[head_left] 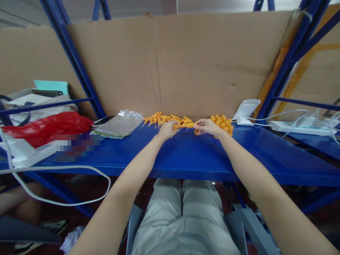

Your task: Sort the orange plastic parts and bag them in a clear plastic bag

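Note:
My left hand [168, 131] is closed round a small orange plastic piece [175, 126], partly hidden by its fingers. To its right, my right hand [206, 126] has its thumb and fingers drawn together on another orange plastic piece [197, 131], which looks rounded at its lower end. An orange stick-like part [190, 125] lies between the two hands, close to the right fingertips. Behind my left hand spreads a row of orange branched pieces [156, 118] with thin metal chains. Beside my right hand stands a cluster of knobbly orange pieces [224, 124].
All this is on a blue shelf table [196, 156] backed by a cardboard sheet [207, 63]. Clear plastic bags [119, 125] and a red bag [50, 127] lie left. White power strips [302, 128] with cables sit at both sides. A person's leg [21, 200] shows lower left.

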`<state>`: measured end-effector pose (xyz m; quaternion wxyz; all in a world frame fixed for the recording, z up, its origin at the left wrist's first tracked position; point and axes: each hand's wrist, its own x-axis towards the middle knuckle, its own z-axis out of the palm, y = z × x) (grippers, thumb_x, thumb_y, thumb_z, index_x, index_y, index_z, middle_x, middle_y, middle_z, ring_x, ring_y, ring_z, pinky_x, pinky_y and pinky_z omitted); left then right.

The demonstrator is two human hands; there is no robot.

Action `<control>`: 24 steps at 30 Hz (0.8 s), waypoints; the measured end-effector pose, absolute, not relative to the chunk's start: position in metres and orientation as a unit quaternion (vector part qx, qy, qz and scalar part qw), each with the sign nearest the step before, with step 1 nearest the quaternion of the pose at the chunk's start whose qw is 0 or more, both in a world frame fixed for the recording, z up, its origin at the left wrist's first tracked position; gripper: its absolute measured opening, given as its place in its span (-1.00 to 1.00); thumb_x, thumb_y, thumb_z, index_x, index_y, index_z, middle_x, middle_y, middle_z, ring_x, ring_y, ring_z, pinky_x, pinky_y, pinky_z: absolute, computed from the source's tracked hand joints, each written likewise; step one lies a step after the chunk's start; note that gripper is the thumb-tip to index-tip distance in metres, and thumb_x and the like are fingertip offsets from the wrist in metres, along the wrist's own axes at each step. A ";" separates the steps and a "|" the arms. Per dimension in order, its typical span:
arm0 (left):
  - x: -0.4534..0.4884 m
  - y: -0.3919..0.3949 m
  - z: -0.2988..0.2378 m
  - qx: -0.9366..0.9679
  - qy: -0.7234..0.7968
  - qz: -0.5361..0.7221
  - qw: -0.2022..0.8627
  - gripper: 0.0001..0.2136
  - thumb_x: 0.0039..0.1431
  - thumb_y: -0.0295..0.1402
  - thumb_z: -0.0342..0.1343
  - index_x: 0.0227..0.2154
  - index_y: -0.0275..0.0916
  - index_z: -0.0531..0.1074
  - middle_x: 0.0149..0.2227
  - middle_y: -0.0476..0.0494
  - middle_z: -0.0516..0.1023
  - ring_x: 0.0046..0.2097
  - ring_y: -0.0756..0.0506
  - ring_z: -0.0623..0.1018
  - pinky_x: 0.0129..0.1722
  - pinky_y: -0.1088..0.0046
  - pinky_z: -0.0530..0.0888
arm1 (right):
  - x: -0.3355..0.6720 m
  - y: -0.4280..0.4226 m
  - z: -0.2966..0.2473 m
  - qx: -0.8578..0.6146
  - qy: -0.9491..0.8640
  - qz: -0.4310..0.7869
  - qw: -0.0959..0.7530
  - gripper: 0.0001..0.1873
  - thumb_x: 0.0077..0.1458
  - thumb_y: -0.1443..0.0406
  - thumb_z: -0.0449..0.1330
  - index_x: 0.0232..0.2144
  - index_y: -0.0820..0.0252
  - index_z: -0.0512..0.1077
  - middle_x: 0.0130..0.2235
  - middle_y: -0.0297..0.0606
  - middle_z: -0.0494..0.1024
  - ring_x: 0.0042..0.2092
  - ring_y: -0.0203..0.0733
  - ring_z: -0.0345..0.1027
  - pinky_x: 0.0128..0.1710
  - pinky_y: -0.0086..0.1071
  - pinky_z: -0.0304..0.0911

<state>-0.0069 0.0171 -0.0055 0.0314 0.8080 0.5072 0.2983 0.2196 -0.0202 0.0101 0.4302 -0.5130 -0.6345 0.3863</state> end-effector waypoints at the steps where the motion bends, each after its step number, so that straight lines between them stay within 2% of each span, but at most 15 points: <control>1: -0.007 0.017 -0.006 0.808 0.505 0.303 0.038 -0.66 0.02 -0.48 0.28 -0.08 -0.24 0.53 -0.30 -0.11 0.63 -0.21 -0.14 0.62 -0.08 0.37 0.50 | 0.219 -0.020 0.010 -0.510 -0.639 0.383 0.431 -0.89 0.12 0.39 0.34 -0.39 0.26 0.45 -0.51 -0.36 0.54 -0.56 -0.41 0.38 -0.48 -0.55 0.40; 8: -0.003 0.017 -0.007 0.814 0.482 0.321 0.039 -0.65 0.02 -0.49 0.26 -0.07 -0.24 0.51 -0.24 -0.14 0.64 -0.20 -0.12 0.61 -0.08 0.36 0.51 | 0.212 -0.025 0.014 -0.576 -0.616 0.352 0.406 -0.47 0.31 0.07 0.11 -0.62 0.26 0.37 -0.66 -0.26 0.46 -0.66 -0.40 0.32 -0.60 -0.57 0.26; 11: -0.002 0.016 -0.007 0.818 0.484 0.309 0.040 -0.65 0.04 -0.51 0.24 -0.06 -0.27 0.51 -0.21 -0.18 0.64 -0.18 -0.14 0.62 -0.08 0.34 0.51 | 0.211 -0.026 0.015 -0.604 -0.597 0.370 0.376 -0.42 0.31 -0.03 0.05 -0.61 0.24 0.36 -0.72 -0.29 0.39 -0.71 -0.37 0.26 -0.67 -0.55 0.23; 13: -0.002 0.015 -0.006 0.819 0.488 0.300 0.045 -0.67 0.04 -0.52 0.24 -0.08 -0.27 0.52 -0.22 -0.18 0.64 -0.18 -0.14 0.62 -0.08 0.34 0.51 | 0.212 -0.026 0.014 -0.602 -0.602 0.382 0.359 -0.42 0.29 -0.08 0.03 -0.53 0.25 0.40 -0.69 -0.28 0.43 -0.71 -0.35 0.26 -0.68 -0.52 0.25; 15: -0.002 0.015 -0.006 0.817 0.491 0.298 0.045 -0.69 0.04 -0.51 0.24 -0.10 -0.25 0.53 -0.24 -0.16 0.64 -0.19 -0.14 0.62 -0.10 0.35 0.52 | 0.215 -0.026 0.014 -0.580 -0.621 0.386 0.359 -0.52 0.25 -0.06 0.11 -0.38 0.26 0.44 -0.57 -0.26 0.53 -0.66 -0.34 0.33 -0.65 -0.50 0.31; 18: -0.004 0.015 -0.005 0.810 0.502 0.301 0.041 -0.68 0.05 -0.50 0.24 -0.09 -0.24 0.53 -0.26 -0.13 0.64 -0.21 -0.13 0.62 -0.10 0.36 0.52 | 0.218 -0.026 0.015 -0.544 -0.641 0.375 0.392 -0.70 0.16 0.15 0.32 -0.19 0.24 0.42 -0.41 -0.26 0.62 -0.57 -0.36 0.40 -0.59 -0.51 0.36; 21: -0.003 0.013 -0.004 0.807 0.504 0.305 0.040 -0.66 0.06 -0.50 0.24 -0.05 -0.27 0.51 -0.26 -0.16 0.64 -0.22 -0.13 0.62 -0.07 0.35 0.50 | 0.217 -0.025 0.017 -0.532 -0.651 0.354 0.410 -0.82 0.19 0.25 0.30 -0.33 0.25 0.41 -0.49 -0.31 0.58 -0.60 -0.40 0.34 -0.60 -0.56 0.31; 24: -0.002 0.011 -0.002 0.814 0.489 0.310 0.044 -0.65 0.08 -0.48 0.24 -0.03 -0.28 0.50 -0.25 -0.17 0.64 -0.21 -0.13 0.62 -0.06 0.33 0.49 | 0.214 -0.024 0.017 -0.552 -0.648 0.331 0.407 -0.59 0.29 0.15 0.16 -0.55 0.24 0.36 -0.65 -0.34 0.44 -0.67 -0.43 0.25 -0.67 -0.58 0.20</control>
